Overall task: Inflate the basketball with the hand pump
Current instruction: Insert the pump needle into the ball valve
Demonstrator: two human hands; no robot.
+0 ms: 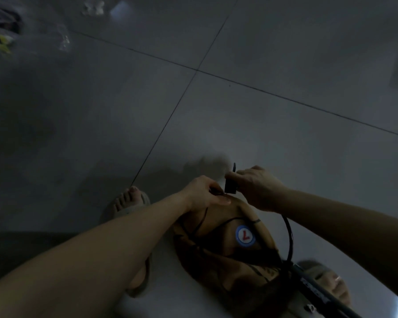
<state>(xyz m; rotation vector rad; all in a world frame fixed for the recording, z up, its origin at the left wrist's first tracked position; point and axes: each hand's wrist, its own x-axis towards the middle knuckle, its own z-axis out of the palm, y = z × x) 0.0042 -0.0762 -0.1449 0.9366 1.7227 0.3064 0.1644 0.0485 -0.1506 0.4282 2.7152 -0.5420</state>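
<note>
Pinches a top fold of the slack, crumpled basketball (pixel 218 223), down on the floor (pixel 285 134) between the feet, with the left hand (pixel 205 193), and grips the black pump head (pixel 229 185) in the right hand (pixel 257 189), upright and just above that fold, so likely a short push straight down, though no valve can be made out. Trails the hose (pixel 290 237) from the right hand down to the pump barrel (pixel 315 288), slanting along the ball's right side under the right arm. Shows a round sticker (pixel 245 235) with a red 7 in a blue ring; leaves the barrel's white lettering too blurred to read.
</note>
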